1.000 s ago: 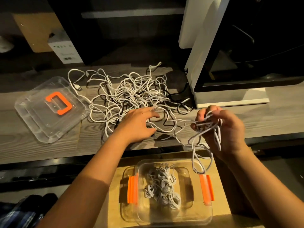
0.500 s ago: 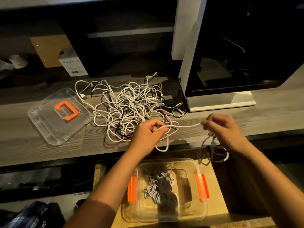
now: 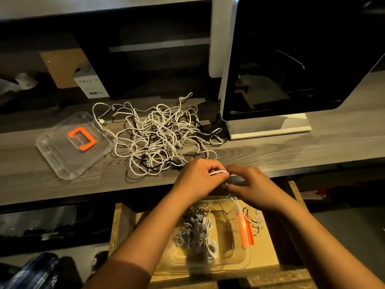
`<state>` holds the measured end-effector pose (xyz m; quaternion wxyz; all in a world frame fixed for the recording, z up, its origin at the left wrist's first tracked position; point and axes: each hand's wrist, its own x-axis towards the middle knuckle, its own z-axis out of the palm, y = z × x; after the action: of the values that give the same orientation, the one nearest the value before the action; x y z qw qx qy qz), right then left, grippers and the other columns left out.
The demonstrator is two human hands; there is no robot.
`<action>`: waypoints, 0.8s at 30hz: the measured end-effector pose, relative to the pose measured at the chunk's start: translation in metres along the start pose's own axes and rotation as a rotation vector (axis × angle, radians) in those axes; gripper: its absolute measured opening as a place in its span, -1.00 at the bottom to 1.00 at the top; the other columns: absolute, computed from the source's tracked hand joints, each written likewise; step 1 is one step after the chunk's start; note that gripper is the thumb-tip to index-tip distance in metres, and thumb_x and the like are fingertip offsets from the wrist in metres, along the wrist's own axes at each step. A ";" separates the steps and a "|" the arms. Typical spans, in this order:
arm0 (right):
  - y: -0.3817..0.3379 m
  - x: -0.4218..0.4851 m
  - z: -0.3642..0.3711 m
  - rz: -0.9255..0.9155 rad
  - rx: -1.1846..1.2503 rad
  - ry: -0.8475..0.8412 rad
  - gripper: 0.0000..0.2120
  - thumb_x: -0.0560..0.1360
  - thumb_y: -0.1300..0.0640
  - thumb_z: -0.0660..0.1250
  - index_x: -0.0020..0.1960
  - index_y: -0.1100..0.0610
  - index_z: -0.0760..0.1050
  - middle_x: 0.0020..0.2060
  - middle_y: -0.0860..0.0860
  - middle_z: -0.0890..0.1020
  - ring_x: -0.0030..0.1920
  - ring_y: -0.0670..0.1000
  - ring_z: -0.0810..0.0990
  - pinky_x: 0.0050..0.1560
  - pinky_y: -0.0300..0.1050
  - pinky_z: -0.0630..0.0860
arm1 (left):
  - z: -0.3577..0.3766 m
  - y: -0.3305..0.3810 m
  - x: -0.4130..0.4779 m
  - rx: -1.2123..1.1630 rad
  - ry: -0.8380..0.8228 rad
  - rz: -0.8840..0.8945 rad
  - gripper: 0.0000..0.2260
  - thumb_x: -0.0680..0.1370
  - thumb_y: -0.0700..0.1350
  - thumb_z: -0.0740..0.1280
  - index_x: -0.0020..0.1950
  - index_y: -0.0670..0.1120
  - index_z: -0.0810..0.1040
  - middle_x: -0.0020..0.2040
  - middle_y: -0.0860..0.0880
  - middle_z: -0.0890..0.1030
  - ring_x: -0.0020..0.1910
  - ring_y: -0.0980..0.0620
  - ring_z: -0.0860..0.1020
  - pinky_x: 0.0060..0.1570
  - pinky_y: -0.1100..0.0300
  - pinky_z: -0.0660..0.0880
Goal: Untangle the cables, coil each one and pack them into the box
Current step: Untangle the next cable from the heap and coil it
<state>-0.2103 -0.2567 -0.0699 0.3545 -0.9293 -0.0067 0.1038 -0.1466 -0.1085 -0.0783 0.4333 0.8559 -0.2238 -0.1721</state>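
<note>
The left hand (image 3: 198, 178) and right hand (image 3: 250, 184) are being brought together; the white cable (image 3: 218, 172) pinched by both is being coiled.

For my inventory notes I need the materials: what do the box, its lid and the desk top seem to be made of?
Box: clear glossy plastic, since the coiled cables inside show through its walls. Lid: the same clear plastic, with an orange handle, probably plastic too. Desk top: matte grey wood grain; real wood or laminate, I cannot tell.
</note>
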 end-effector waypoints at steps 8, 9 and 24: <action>0.023 -0.004 -0.013 0.004 0.183 0.119 -0.80 0.57 0.06 0.22 -0.12 0.09 0.58 -0.32 0.06 0.59 -0.31 -0.05 0.54 -0.23 0.05 0.49 | -0.011 -0.005 -0.015 0.669 -0.037 -0.068 -0.86 0.53 0.04 0.26 -0.02 0.08 0.58 -0.14 0.01 0.63 -0.09 -0.02 0.56 -0.16 0.18 0.36; 0.024 -0.004 -0.015 0.002 0.233 0.153 -0.81 0.57 0.07 0.22 -0.12 0.08 0.58 -0.37 0.03 0.56 -0.37 -0.13 0.49 -0.31 -0.09 0.44 | -0.010 -0.008 -0.017 0.703 -0.036 -0.091 -0.86 0.56 0.02 0.22 -0.07 0.06 0.57 -0.14 0.00 0.62 -0.07 -0.05 0.56 -0.14 0.16 0.37; -0.019 0.010 0.057 0.160 0.275 -0.219 -0.76 0.59 0.05 0.21 -0.16 0.05 0.60 -0.45 -0.07 0.50 -0.43 -0.12 0.41 -0.32 -0.18 0.36 | -0.026 0.010 -0.023 -0.839 0.227 -0.034 -0.69 0.59 0.01 0.06 -0.25 -0.09 0.43 -0.31 0.05 0.59 -0.31 0.08 0.55 -0.23 0.26 0.49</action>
<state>-0.2106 -0.2046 -0.1004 0.4661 -0.8526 0.0430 0.2323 -0.1559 -0.0847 -0.0530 0.7626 0.6227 -0.0711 -0.1600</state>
